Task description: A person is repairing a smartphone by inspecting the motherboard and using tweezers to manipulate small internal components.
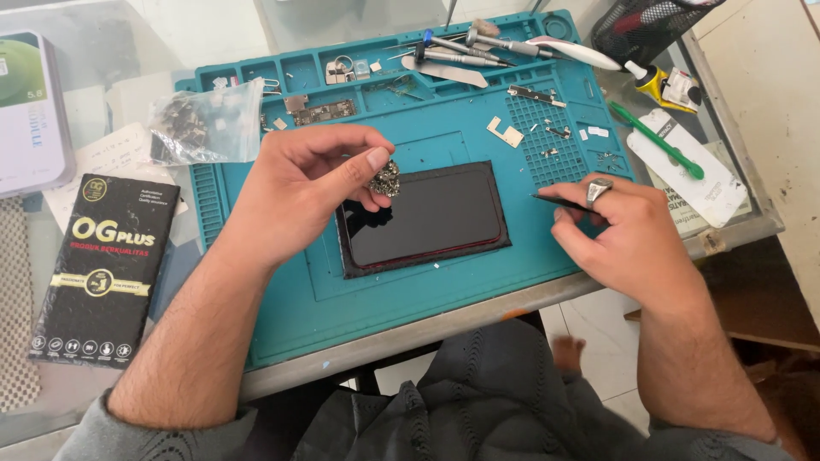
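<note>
A black phone [427, 218] lies screen-up in the middle of a teal repair mat [444, 137]. My left hand [303, 183] hovers over the phone's upper left corner and pinches a small lump of metal parts [386, 177] between thumb and fingers. My right hand [619, 230], wearing a ring, rests at the mat's right edge and grips thin dark tweezers [559, 201] whose tip points left toward the phone.
Screwdrivers and a metal spatula [465, 53] lie along the mat's top trays. A clear bag of parts [201, 124] sits top left, a black box [102, 265] left of the mat. A green pry tool [658, 141], glue bottle [658, 84] and mesh cup [645, 26] stand at right.
</note>
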